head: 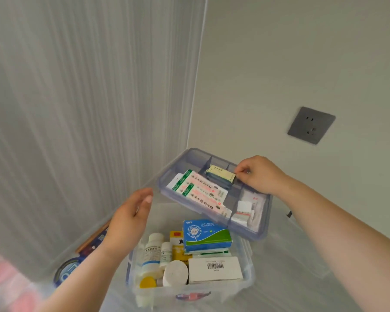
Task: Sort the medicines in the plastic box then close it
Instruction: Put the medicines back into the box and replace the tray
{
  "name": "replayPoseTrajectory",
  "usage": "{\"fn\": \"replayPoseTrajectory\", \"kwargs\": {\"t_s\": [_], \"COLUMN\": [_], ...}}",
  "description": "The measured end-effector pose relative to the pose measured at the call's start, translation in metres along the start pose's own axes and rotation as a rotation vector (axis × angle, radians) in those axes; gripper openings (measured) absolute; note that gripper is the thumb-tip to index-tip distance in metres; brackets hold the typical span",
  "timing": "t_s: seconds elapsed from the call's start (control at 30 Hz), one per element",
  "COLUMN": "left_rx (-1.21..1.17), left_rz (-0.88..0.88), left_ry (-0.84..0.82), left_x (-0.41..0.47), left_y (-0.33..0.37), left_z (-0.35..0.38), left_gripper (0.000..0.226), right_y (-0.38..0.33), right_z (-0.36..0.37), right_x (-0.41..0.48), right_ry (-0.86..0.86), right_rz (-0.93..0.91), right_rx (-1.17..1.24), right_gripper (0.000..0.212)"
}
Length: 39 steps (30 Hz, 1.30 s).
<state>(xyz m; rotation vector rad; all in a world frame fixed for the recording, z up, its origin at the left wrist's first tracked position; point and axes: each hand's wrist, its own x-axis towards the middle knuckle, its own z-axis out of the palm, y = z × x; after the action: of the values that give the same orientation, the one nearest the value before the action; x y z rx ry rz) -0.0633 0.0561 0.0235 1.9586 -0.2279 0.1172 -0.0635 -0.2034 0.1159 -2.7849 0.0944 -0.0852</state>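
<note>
A clear plastic box (212,291) stands low in the middle and holds white bottles (152,251), a blue-green carton (206,235), a white barcoded carton (215,269) and a white roll (176,272). A blue-tinted divided tray (263,221) sits tilted over the box's far right side, with red-and-green plaster packs (200,192) and small sachets (245,209) in it. My right hand (259,174) pinches the end of a small yellow-green packet (221,174) in a rear compartment. My left hand (128,219) hovers with relaxed fingers beside the tray's left corner, holding nothing.
A grey wall socket (311,125) is on the wall at the right. A ribbed white curtain (77,109) fills the left. At the lower left, beside the box, lie a round blue thing (68,269) and some dark and wooden items (95,239).
</note>
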Motion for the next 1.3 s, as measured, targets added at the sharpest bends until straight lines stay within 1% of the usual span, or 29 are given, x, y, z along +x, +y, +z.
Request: {"fn": "replayPoseTrajectory", "kwargs": {"t_s": [0.07, 0.17, 0.27, 0.3, 0.37, 0.4, 0.43, 0.5, 0.6, 0.7, 0.83, 0.97, 1.03, 1.1, 1.2, 1.27, 1.3], "left_rx": [-0.075, -0.230, -0.303, -0.300, -0.233, -0.193, -0.153, -0.100, -0.078, -0.066, -0.056, -0.038, -0.056, -0.064, -0.091, -0.118, -0.131], "left_rz": [-0.025, -0.117, -0.202, -0.227, -0.266, -0.277, -0.276, -0.258, -0.255, -0.241, -0.233, -0.213, -0.227, -0.231, -0.241, -0.257, -0.267], "left_ry": [0.013, 0.052, 0.032, 0.004, -0.062, -0.089, -0.104, -0.092, -0.063, -0.042, -0.033, -0.019, -0.008, -0.007, -0.007, -0.003, -0.006], "left_x": [-0.002, -0.006, -0.014, -0.017, -0.027, -0.032, -0.037, -0.045, -0.053, -0.055, -0.054, -0.059, -0.060, -0.059, -0.060, -0.060, -0.059], "left_y": [0.004, 0.006, 0.001, 0.000, -0.003, -0.006, -0.009, -0.011, -0.010, -0.010, -0.012, -0.018, -0.021, -0.023, -0.023, -0.022, -0.022], "left_z": [-0.005, -0.013, -0.021, -0.021, -0.021, -0.019, -0.017, -0.013, -0.007, -0.003, -0.002, 0.003, 0.005, 0.006, 0.007, 0.006, 0.006], "left_gripper": [0.022, 0.019, 0.026, 0.026, 0.018, 0.018, 0.027, 0.039, 0.043, 0.043, 0.045, 0.046, 0.047, 0.047, 0.047, 0.045, 0.045], "right_y": [-0.010, -0.022, -0.030, -0.031, -0.033, -0.034, -0.034, -0.033, -0.030, -0.028, -0.026, -0.014, -0.005, 0.003, 0.004, 0.003, 0.003], "right_z": [0.007, 0.019, 0.031, 0.036, 0.046, 0.050, 0.054, 0.059, 0.066, 0.071, 0.081, 0.094, 0.100, 0.106, 0.113, 0.118, 0.120], "right_x": [-0.005, -0.013, -0.021, -0.023, -0.027, -0.030, -0.031, -0.034, -0.037, -0.040, -0.045, -0.064, -0.076, -0.090, -0.103, -0.105, -0.105], "right_ry": [-0.049, -0.125, -0.176, -0.193, -0.228, -0.240, -0.248, -0.256, -0.247, -0.178, -0.053, 0.050, 0.066, 0.079, 0.080, 0.088, 0.099], "right_rz": [-0.056, -0.112, -0.156, -0.170, -0.200, -0.212, -0.218, -0.221, -0.218, -0.192, -0.111, 0.080, 0.182, 0.290, 0.477, 0.564, 0.591], "right_rx": [-0.002, 0.021, 0.028, 0.017, -0.008, -0.015, -0.017, -0.013, -0.009, 0.027, 0.178, 0.387, 0.486, 0.583, 0.842, 0.994, 1.027], "right_gripper": [0.019, 0.020, 0.020, 0.020, 0.020, 0.020, 0.021, 0.021, 0.021, 0.020, 0.020, 0.044, 0.049, 0.050, 0.047, 0.043, 0.041]}}
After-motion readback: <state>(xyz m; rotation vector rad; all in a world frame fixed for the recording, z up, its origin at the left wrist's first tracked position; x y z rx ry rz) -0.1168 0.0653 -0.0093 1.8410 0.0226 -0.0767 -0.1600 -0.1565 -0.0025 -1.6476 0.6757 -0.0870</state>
